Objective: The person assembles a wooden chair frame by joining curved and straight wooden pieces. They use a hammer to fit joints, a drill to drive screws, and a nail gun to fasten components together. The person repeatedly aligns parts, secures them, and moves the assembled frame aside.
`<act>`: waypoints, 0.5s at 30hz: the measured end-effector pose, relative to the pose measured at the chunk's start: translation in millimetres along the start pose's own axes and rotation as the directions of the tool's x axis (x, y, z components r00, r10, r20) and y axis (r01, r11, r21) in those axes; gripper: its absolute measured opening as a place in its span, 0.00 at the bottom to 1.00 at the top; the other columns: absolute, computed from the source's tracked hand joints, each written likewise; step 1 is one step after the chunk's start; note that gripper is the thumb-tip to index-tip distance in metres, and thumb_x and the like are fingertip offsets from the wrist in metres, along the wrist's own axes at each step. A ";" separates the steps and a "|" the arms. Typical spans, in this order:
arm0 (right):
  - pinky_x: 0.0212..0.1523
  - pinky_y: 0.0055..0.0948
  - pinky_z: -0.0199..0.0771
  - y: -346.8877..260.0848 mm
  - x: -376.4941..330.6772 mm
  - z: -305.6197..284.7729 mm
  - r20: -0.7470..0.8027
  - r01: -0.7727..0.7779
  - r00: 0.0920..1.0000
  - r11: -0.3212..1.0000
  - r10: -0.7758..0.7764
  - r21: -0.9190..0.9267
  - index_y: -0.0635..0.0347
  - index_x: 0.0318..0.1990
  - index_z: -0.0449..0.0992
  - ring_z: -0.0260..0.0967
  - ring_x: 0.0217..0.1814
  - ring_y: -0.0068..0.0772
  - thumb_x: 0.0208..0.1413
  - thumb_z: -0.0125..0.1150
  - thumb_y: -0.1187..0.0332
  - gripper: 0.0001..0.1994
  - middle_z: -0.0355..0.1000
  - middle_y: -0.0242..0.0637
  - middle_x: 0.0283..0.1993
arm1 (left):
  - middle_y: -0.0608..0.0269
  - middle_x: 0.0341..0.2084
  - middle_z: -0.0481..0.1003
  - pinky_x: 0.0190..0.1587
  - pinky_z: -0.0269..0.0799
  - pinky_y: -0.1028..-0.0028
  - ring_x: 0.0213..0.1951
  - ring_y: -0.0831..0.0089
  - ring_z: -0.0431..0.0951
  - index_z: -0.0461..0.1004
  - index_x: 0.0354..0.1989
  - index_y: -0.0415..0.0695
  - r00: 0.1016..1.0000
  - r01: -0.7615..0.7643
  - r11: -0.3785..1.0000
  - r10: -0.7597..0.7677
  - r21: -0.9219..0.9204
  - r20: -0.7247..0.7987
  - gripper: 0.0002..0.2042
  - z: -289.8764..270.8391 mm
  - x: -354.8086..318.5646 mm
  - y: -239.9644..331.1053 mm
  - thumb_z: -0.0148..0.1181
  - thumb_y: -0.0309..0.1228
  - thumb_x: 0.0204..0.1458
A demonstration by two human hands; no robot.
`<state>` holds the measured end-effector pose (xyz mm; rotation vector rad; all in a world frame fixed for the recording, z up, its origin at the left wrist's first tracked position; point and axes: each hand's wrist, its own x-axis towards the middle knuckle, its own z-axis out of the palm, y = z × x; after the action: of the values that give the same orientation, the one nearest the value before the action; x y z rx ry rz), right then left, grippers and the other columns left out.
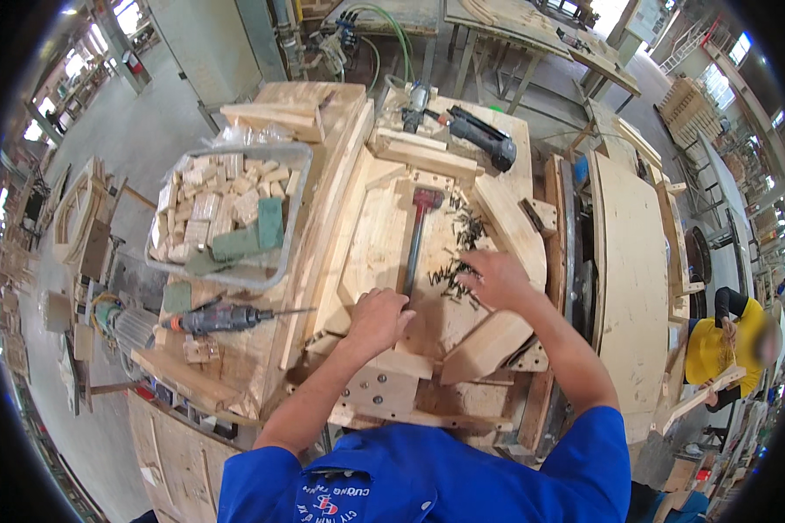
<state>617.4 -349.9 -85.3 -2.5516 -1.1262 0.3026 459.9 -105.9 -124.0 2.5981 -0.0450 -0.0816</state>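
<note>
My left hand (379,315) is closed around the lower end of a hammer handle (412,248); the hammer's red head (427,200) lies farther away on a curved wooden workpiece (377,235). My right hand (494,277) rests with fingers spread over a scatter of dark screws (458,261) on the same wood. Whether it has pinched any screw is hidden by the fingers. Both forearms come up from my blue shirt at the bottom.
A clear plastic bin of small wood blocks (227,213) sits at left, a power drill (222,318) below it. A black power tool (484,138) lies at the far edge. Curved plywood panels (632,279) stand at right, where a person in yellow (724,340) works.
</note>
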 end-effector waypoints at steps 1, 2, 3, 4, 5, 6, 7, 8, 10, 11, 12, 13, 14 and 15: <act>0.57 0.53 0.75 16.0 27.0 -7.4 -0.109 -0.014 0.994 1.000 0.014 -0.001 0.59 0.60 0.76 0.75 0.58 0.58 0.65 0.60 0.55 0.22 0.77 0.51 0.57 | 0.51 0.42 0.81 0.52 0.74 0.54 0.49 0.50 0.79 0.84 0.46 0.42 0.992 0.007 1.000 -0.009 -0.018 -0.124 0.14 2.7 12.3 -5.9 0.67 0.38 0.57; 0.57 0.55 0.73 36.0 52.7 -9.8 -0.221 -0.033 0.975 0.999 0.032 -0.001 0.60 0.61 0.75 0.74 0.60 0.57 0.66 0.58 0.55 0.23 0.76 0.51 0.58 | 0.51 0.45 0.79 0.59 0.69 0.53 0.53 0.52 0.75 0.81 0.48 0.39 0.985 0.024 0.997 -0.035 -0.067 -0.166 0.15 5.1 25.3 -10.7 0.65 0.36 0.58; 0.58 0.57 0.72 51.5 79.8 -15.1 -0.242 -0.085 0.967 0.996 0.073 -0.039 0.59 0.61 0.75 0.73 0.60 0.57 0.66 0.57 0.55 0.23 0.76 0.51 0.58 | 0.50 0.47 0.79 0.60 0.68 0.53 0.55 0.50 0.75 0.81 0.48 0.39 0.970 0.022 0.999 -0.030 -0.036 -0.242 0.15 8.0 38.8 -17.7 0.65 0.36 0.58; 0.58 0.59 0.71 64.3 107.1 -22.5 -0.267 -0.135 0.957 0.988 0.110 -0.075 0.59 0.62 0.75 0.73 0.60 0.58 0.66 0.57 0.55 0.23 0.75 0.52 0.58 | 0.48 0.49 0.78 0.62 0.68 0.53 0.56 0.49 0.74 0.81 0.49 0.38 0.948 0.023 1.000 -0.023 -0.003 -0.319 0.16 10.0 52.6 -25.4 0.65 0.35 0.58; 0.59 0.62 0.69 73.1 131.3 -28.8 -0.291 -0.181 0.946 0.978 0.143 -0.106 0.59 0.62 0.75 0.73 0.60 0.59 0.66 0.56 0.56 0.23 0.75 0.52 0.58 | 0.47 0.51 0.77 0.63 0.68 0.53 0.58 0.48 0.73 0.80 0.50 0.37 0.919 0.032 0.999 -0.017 0.030 -0.394 0.16 11.5 64.1 -33.4 0.65 0.35 0.58; 0.61 0.64 0.67 82.7 151.4 -36.1 -0.242 -0.219 0.953 0.966 0.181 -0.139 0.59 0.63 0.74 0.73 0.61 0.59 0.67 0.55 0.56 0.23 0.75 0.52 0.59 | 0.46 0.53 0.76 0.64 0.66 0.53 0.60 0.47 0.71 0.80 0.51 0.37 0.902 0.057 0.997 -0.028 0.056 -0.430 0.17 14.3 77.2 -39.6 0.65 0.34 0.58; 0.63 0.66 0.65 91.7 172.6 -38.1 -0.189 -0.251 0.957 0.954 0.219 -0.165 0.59 0.63 0.73 0.72 0.62 0.59 0.67 0.54 0.55 0.23 0.75 0.53 0.60 | 0.44 0.56 0.75 0.66 0.65 0.53 0.61 0.45 0.70 0.80 0.52 0.36 0.886 0.091 0.992 -0.041 0.086 -0.463 0.17 17.9 89.5 -47.3 0.65 0.34 0.58; 0.65 0.69 0.62 99.2 189.8 -40.1 -0.142 -0.284 0.955 0.940 0.260 -0.191 0.59 0.64 0.73 0.72 0.64 0.59 0.67 0.53 0.55 0.24 0.74 0.53 0.61 | 0.43 0.58 0.73 0.68 0.64 0.53 0.63 0.44 0.68 0.79 0.53 0.36 0.868 0.120 0.986 -0.047 0.118 -0.494 0.18 18.0 100.9 -52.8 0.65 0.34 0.57; 0.68 0.70 0.58 106.4 218.4 -40.3 0.021 -0.315 0.946 0.933 0.323 -0.176 0.60 0.65 0.72 0.70 0.67 0.57 0.68 0.51 0.55 0.25 0.74 0.53 0.63 | 0.44 0.59 0.73 0.67 0.64 0.52 0.62 0.44 0.69 0.80 0.52 0.34 0.840 0.109 0.985 -0.019 0.135 -0.543 0.18 18.4 115.9 -65.2 0.67 0.32 0.56; 0.70 0.71 0.56 106.6 230.8 -39.6 0.110 -0.328 0.931 0.929 0.349 -0.171 0.61 0.65 0.71 0.69 0.69 0.56 0.68 0.50 0.55 0.25 0.74 0.52 0.64 | 0.44 0.59 0.73 0.67 0.64 0.51 0.62 0.43 0.70 0.80 0.51 0.34 0.827 0.106 0.984 -0.008 0.142 -0.563 0.17 18.7 121.9 -72.0 0.67 0.30 0.55; 0.73 0.69 0.54 108.9 241.7 -42.1 0.184 -0.336 0.915 0.931 0.358 -0.142 0.63 0.66 0.69 0.67 0.72 0.55 0.69 0.50 0.54 0.26 0.73 0.53 0.66 | 0.46 0.57 0.75 0.66 0.65 0.51 0.61 0.45 0.70 0.80 0.51 0.35 0.804 0.089 0.985 0.016 0.147 -0.595 0.17 17.4 129.8 -79.7 0.68 0.29 0.54; 0.70 0.68 0.57 119.1 243.6 -38.6 0.176 -0.319 0.924 0.939 0.338 -0.128 0.62 0.66 0.69 0.69 0.69 0.56 0.69 0.51 0.54 0.26 0.74 0.52 0.63 | 0.47 0.57 0.75 0.65 0.65 0.52 0.60 0.46 0.71 0.80 0.51 0.36 0.804 0.088 0.986 0.012 0.140 -0.595 0.17 17.7 136.6 -81.8 0.68 0.29 0.54; 0.68 0.67 0.60 129.6 243.8 -36.1 0.166 -0.305 0.933 0.946 0.321 -0.114 0.62 0.65 0.68 0.71 0.67 0.57 0.70 0.52 0.54 0.25 0.76 0.52 0.61 | 0.49 0.56 0.76 0.64 0.66 0.53 0.60 0.46 0.71 0.80 0.51 0.37 0.804 0.085 0.988 0.011 0.133 -0.594 0.16 16.9 143.8 -84.4 0.68 0.28 0.54; 0.65 0.66 0.63 139.4 243.6 -33.9 0.153 -0.293 0.940 0.951 0.305 -0.100 0.62 0.65 0.68 0.73 0.64 0.58 0.70 0.52 0.53 0.25 0.77 0.52 0.59 | 0.50 0.55 0.77 0.64 0.66 0.53 0.59 0.47 0.71 0.80 0.50 0.38 0.806 0.078 0.989 0.011 0.126 -0.592 0.16 15.9 150.5 -86.7 0.68 0.28 0.54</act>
<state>884.1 -263.6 -121.9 -2.8092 -0.8104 0.5679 610.4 -47.1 -189.7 2.6471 0.2316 0.7527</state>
